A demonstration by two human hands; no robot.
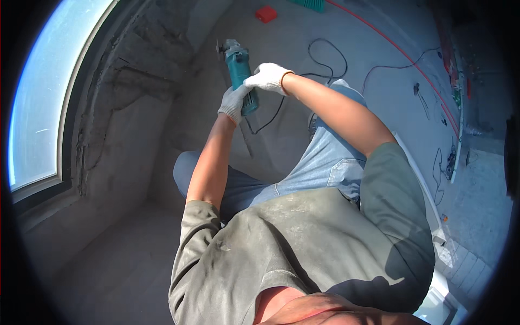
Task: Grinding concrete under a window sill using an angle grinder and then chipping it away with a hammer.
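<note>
A teal angle grinder (238,64) with a disc at its metal head is held out above the bare floor, its head pointing away from me. My left hand (234,101), in a white knitted glove, grips the lower part of the tool's body from the left. My right hand (266,77), also gloved, is closed at the right side of the body, its fingertips meeting my left hand's thumb; what exactly they pinch is hidden. A black cord (273,118) runs from the tool's rear across the floor.
A window frame (66,135) in a rough wall is on the left. A red plastic object (266,14) and green broom bristles (309,4) lie at the top. A red hose (390,40), cables, hand tools (420,100) and white pipes (460,135) lie to the right.
</note>
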